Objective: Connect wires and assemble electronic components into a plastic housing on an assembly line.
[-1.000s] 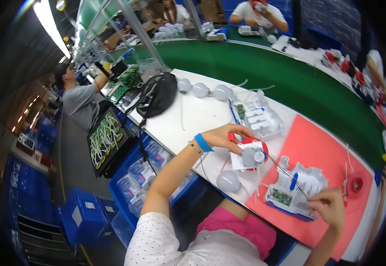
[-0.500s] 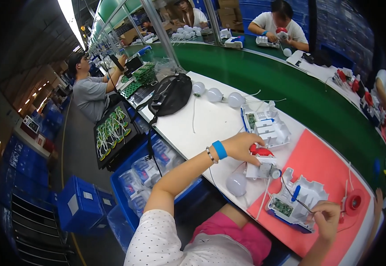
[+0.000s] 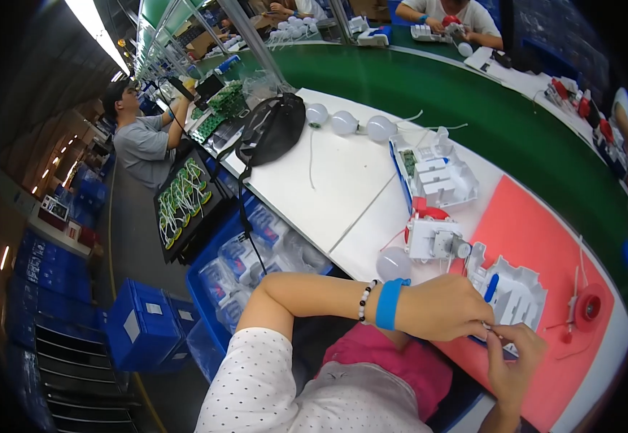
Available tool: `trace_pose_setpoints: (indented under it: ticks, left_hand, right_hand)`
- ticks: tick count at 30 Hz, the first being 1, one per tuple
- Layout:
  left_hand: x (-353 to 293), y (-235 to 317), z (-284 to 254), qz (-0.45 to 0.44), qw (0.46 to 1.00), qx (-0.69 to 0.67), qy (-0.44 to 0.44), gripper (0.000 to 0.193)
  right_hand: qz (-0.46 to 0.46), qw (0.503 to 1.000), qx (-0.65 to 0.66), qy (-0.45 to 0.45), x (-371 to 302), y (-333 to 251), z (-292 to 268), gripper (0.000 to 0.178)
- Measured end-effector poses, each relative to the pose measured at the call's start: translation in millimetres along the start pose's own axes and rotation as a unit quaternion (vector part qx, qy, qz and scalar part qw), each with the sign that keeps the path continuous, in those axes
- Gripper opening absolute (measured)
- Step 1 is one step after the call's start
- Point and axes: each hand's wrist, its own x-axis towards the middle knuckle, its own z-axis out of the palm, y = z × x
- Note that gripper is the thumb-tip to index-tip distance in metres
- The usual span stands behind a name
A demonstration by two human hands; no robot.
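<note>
My left hand (image 3: 447, 307), with a blue band at its wrist, reaches across the near edge of the red mat. Its fingertips meet those of my right hand (image 3: 517, 361). Both hands are closed in a pinch, and the tiny thing between them is too small to name. Just beyond lies an opened white plastic housing (image 3: 527, 292) with a blue piece (image 3: 491, 287) in it; my hands hide its near part. A white block-shaped part (image 3: 433, 238) with a red piece (image 3: 429, 211) stands left of the housing, and a white bulb (image 3: 393, 264) lies near it.
Another opened white housing (image 3: 447, 169) lies farther back, near several bulbs (image 3: 344, 123) and a black bag (image 3: 274, 130). A red round part (image 3: 590, 307) rests on the red mat (image 3: 502, 216). Beyond runs a green belt (image 3: 400, 86). A blue crate (image 3: 206, 278) stands at left.
My left hand has left the white block-shaped part and moved right and nearer, to my right hand. My right hand, which held a dark wire, has shifted slightly left. The view has tilted down.
</note>
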Motion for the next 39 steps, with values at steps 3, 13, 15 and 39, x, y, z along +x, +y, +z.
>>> trace_pose_setpoints:
  ticks: [3, 13, 15, 39]
  left_hand:
    - [6, -2, -1, 0.023, 0.999, -0.049, 0.004, 0.016]
    - [10, -11, 14, -0.032, 0.997, -0.069, 0.019, 0.009]
    - [11, -11, 19, -0.045, 0.996, -0.073, 0.006, 0.009]
    - [25, -13, 3, -0.208, 0.974, -0.051, -0.072, 0.005]
  right_hand:
    - [0.039, 0.998, 0.021, 0.038, -5, 0, -1, 0.01]
    - [0.045, 0.999, 0.009, 0.016, -8, 28, 1, 0.013]
    - [0.054, 0.998, 0.033, 0.01, -12, 35, 4, 0.012]
    - [0.187, 0.925, 0.33, -0.02, -5, 58, 10, 0.008]
